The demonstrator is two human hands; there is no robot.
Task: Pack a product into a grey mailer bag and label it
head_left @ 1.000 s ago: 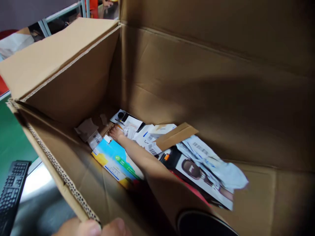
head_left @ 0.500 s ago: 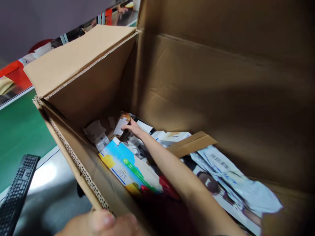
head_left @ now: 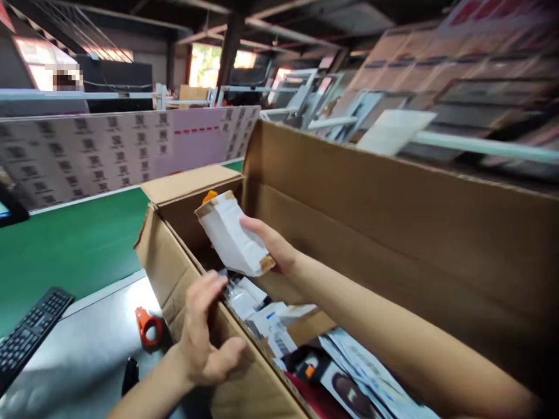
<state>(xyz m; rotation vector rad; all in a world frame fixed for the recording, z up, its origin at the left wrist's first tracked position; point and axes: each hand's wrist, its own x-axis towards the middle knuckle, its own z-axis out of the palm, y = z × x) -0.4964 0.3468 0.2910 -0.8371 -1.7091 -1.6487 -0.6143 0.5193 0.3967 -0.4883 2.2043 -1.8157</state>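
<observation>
My right hand [head_left: 273, 243] grips a small white box [head_left: 233, 235] with brown corners and holds it tilted above the opening of a large cardboard box [head_left: 393, 192]. Something orange shows behind the white box's top edge. Over the near wall of the cardboard box, my left hand [head_left: 207, 334] is spread with nothing in it, its fingertips by the rim. Inside lie several packages, among them a white box with a label [head_left: 275, 331], a strip of brown cardboard [head_left: 312, 326] and pale plastic mailers [head_left: 371, 369].
A black keyboard [head_left: 32, 331] and an orange ring-handled tool [head_left: 148, 329] rest on the metal tabletop at left, with a small black object [head_left: 130, 377] close by. Behind, a low panel [head_left: 109, 148] carries rows of printed codes. Racks stand further back.
My right hand has lifted the white box up from the cardboard box's far corner. My left hand has let go of the near edge and opened. The view has tilted up.
</observation>
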